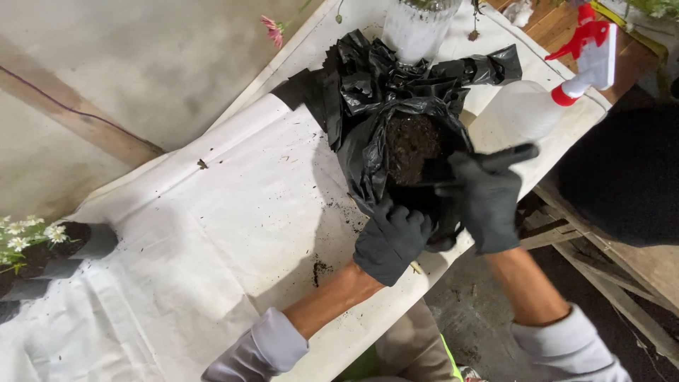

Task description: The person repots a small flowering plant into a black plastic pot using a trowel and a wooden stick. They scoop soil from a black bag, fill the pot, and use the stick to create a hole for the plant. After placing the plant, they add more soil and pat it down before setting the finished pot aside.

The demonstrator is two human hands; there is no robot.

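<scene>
A black plastic bag (pixel 368 92) full of dark soil (pixel 411 145) sits open on the white-covered table (pixel 212 233). My left hand (pixel 392 239), in a black glove, grips the near rim of the bag. My right hand (pixel 484 201), also gloved in black, holds a black trowel (pixel 495 159) whose handle points up and right; its blade reaches into the soil and is mostly hidden in the bag's dark opening.
A clear spray bottle with a red and white trigger (pixel 559 92) lies right of the bag. A glass jar (pixel 417 25) stands behind it. A dark pot of white daisies (pixel 42 247) sits at the left edge. A wooden frame (pixel 601 269) lies lower right.
</scene>
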